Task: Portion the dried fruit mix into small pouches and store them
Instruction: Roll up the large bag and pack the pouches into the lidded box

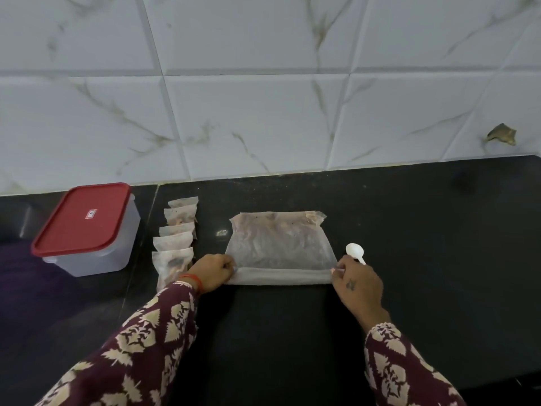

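Translucent plastic, the big bag (281, 244) of dried fruit mix lies flat on the black counter (424, 230), mouth end toward the person and folded over into a band. The left hand (210, 272) pinches the left end of that fold, the right hand (355, 284) pinches the right end; fingers (336, 270) on both sides are curled onto the folded edge, so both are grasping the bag.

Step in hand looks like rolling or folding the bag shut. To do it well: keep both ends level so the band stays straight, press air out toward the far end first, crease firmly, and keep the mix pushed back from the fold so nothing gets trapped in it.

Containers: the bag holds brownish mix, gathered mostly at its far end; the near part looks thin. Five or so small pouches (175, 238) lie in an overlapping row just left of the bag, each with some dark mix inside. A clear storage box (87, 230) with a red lid (83, 218) sits further left, lid on; I cannot tell what is inside. A white spoon (354, 251) lies beside the right hand, bowl bare.

Judging by this, portioning seems done and storing is still ahead.
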